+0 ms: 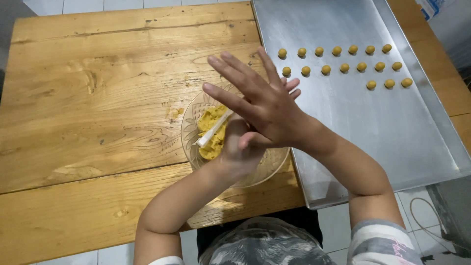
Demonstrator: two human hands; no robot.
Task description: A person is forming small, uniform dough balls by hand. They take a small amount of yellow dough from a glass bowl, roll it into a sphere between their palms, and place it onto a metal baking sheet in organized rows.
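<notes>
So both hands are right in the middle of the frame, pressed palm to palm. The right hand (267,110) lies on top with its fingers spread flat and pointing to the upper left, and the left hand (243,147) sits underneath, mostly hidden. Looks like that flat-palm rolling pose, so there's probably a bit of dough between them, but I can't actually see it, so no telling what's in there.

Directly under the hands is a clear glass bowl (189,130) with a lump of yellow dough (212,135) and a white spoon handle (213,128) sticking out of it toward the lower left. Makes sense to keep it that close for grabbing the next bit.

Over on the right of the frame is a big metal baking tray (373,127), and along its upper part are three neat rows of small dough balls (343,64), spaced apart so they don't touch. Everything rests on a worn wooden tabletop (98,98).
</notes>
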